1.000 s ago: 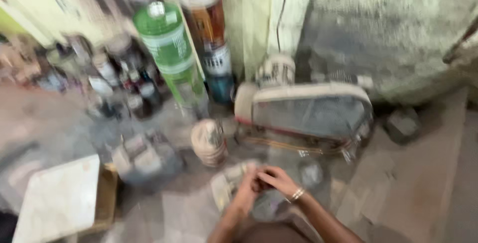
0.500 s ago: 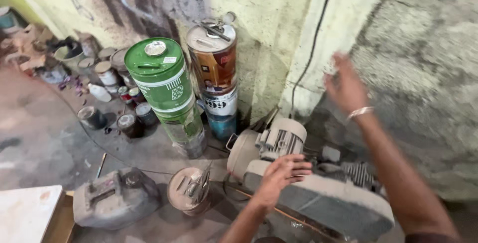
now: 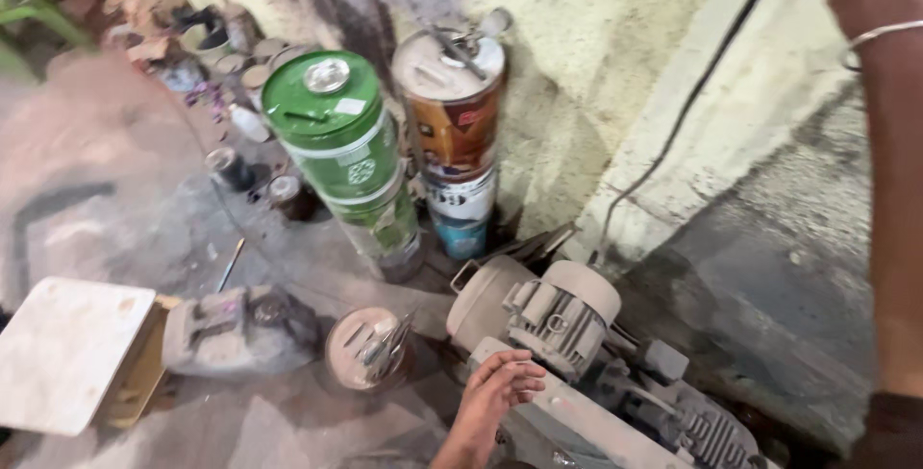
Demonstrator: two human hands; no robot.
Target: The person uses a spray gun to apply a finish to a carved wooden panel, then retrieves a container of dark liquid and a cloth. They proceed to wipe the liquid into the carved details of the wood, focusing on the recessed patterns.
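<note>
The view has swung up and closed in since a second ago: the green drum (image 3: 341, 137) and the brown can (image 3: 454, 104) stacked beside it, then small at the top of the frame, now fill the upper middle. The motor (image 3: 558, 320), earlier at centre right, sits at the lower middle. The left hand (image 3: 495, 397), which was clasped with the other at the bottom centre, now rests open-fingered on the machine's dusty casing (image 3: 567, 416) beside the motor. The right arm (image 3: 889, 190) has risen along the right edge, its hand cut off at the upper right corner. The white board (image 3: 67, 354) has slid to the lower left.
</note>
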